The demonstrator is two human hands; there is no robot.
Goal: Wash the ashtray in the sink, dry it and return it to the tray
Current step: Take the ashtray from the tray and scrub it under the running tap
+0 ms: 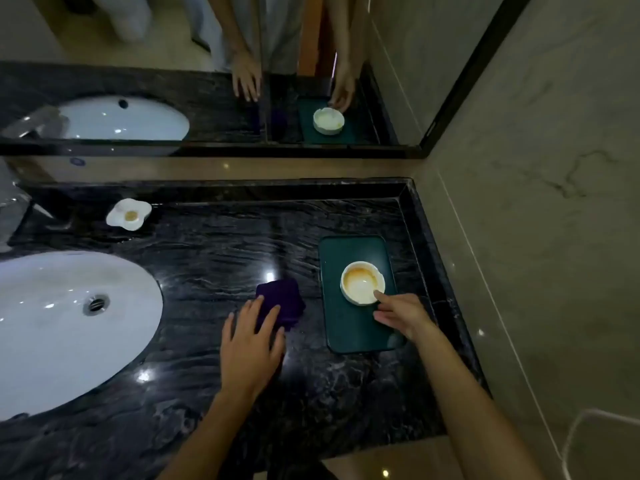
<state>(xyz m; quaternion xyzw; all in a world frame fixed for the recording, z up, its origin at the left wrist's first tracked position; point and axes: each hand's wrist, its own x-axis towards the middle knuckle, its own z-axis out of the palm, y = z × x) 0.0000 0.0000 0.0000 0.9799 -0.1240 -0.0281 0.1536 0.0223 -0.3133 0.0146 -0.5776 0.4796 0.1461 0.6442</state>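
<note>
A round white ashtray (362, 282) with a brownish stain inside stands on a dark green rectangular tray (349, 327) at the right of the black marble counter. My right hand (400, 315) hovers at the ashtray's near right rim, one fingertip touching it, fingers apart and holding nothing. My left hand (251, 341) lies flat with spread fingers, its tips resting on a folded dark purple cloth (282, 299) just left of the tray. The white oval sink (62, 327) with its metal drain is at the left.
A white flower-shaped soap dish (129, 214) stands behind the sink, near the faucet (14, 206) at the far left. A mirror (207, 71) runs along the back and a stone wall (536, 237) closes the right side.
</note>
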